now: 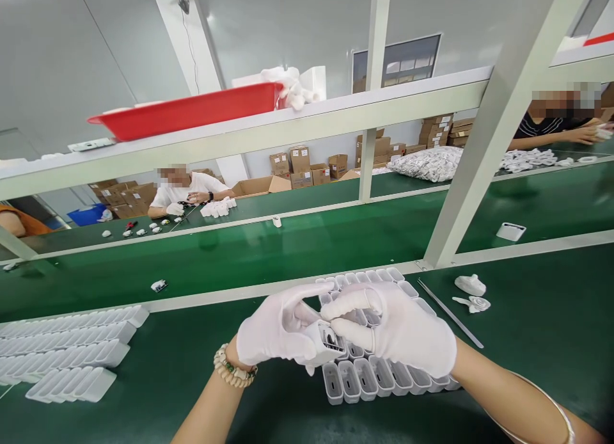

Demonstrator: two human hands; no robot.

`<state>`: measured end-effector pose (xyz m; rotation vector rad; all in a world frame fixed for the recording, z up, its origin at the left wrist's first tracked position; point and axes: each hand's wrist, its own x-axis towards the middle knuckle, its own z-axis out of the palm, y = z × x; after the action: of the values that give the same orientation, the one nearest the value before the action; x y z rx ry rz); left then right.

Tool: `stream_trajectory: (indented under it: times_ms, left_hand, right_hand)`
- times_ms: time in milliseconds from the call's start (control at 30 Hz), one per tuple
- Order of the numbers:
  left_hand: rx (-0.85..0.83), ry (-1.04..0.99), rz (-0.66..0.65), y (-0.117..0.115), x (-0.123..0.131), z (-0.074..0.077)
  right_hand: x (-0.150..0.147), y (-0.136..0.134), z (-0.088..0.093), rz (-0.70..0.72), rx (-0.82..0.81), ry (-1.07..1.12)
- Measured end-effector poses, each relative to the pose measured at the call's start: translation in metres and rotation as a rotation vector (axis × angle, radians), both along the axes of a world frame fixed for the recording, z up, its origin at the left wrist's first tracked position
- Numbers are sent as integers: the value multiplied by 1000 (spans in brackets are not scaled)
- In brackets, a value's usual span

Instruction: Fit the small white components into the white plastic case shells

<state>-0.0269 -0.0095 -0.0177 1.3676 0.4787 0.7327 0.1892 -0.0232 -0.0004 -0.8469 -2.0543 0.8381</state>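
Observation:
Both my hands wear white gloves and meet over the front of the green bench. My left hand (pixel 278 329) is closed around a small white plastic housing (pixel 322 336), whose open end shows dark and metallic parts inside. The thumb and fingertips of my right hand (pixel 398 329) are pinched at the housing's upper edge; whether they hold a separate small part is hidden. Beneath and behind my hands stand rows of open white plastic cases (pixel 367 377), each with a small slot in its bottom. My hands cover the middle of these rows.
More white cases (pixel 81 341) lie in rows at left. To the right are a metal strip (pixel 451 313) and crumpled white finger cots (pixel 472 293). A green conveyor belt (pixel 311 245) runs behind a pale rail, under a shelf holding a red tray (pixel 192 111). Co-workers sit across.

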Motion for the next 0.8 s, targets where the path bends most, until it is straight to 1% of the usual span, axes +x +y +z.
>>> stream_trajectory:
  times_ms: [167, 333, 500, 567, 667, 733, 800]
  left_hand:
    - [-11, 52, 18, -1, 3, 4]
    - [-5, 88, 2, 0, 3, 4]
    - [-17, 118, -28, 1, 3, 2]
    - [-25, 109, -29, 2, 3, 2]
    - [-36, 90, -30, 2, 2, 2]
    - [-38, 94, -17, 2, 2, 2]
    - [-35, 104, -3, 3, 1, 2]
  right_hand:
    - [-2, 1, -2, 10, -41, 13]
    - [1, 4, -3, -20, 21, -84]
    - [0, 2, 1, 38, 30, -221]
    - [1, 2, 2, 55, -25, -183]
    - [3, 4, 2, 81, -141, -63]
    - [6, 7, 2, 92, -144, -26]
    - [7, 8, 1, 101, -102, -22]
